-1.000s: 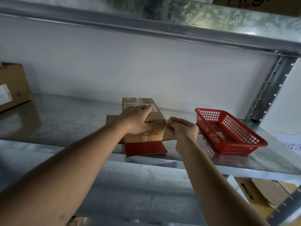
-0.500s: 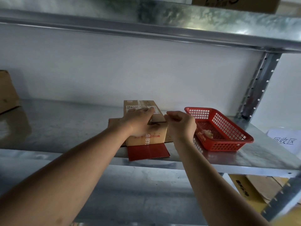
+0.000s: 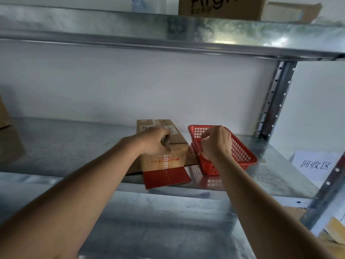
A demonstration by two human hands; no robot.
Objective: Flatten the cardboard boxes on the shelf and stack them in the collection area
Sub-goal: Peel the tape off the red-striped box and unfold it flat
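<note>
One box under left grip

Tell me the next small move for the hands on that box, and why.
Probably drop whatever the right hand is pinching into the red basket it hovers over, then return to the cardboard box. The box stands unflattened on the shelf, its near red flap open, with the left hand pressed on top.

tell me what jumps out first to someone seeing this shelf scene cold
The red basket stands out, sitting right of centre on the metal shelf with the right hand raised over it. Beside it, the left hand presses on a cardboard box whose red flap lies open at the shelf's front edge.
</note>
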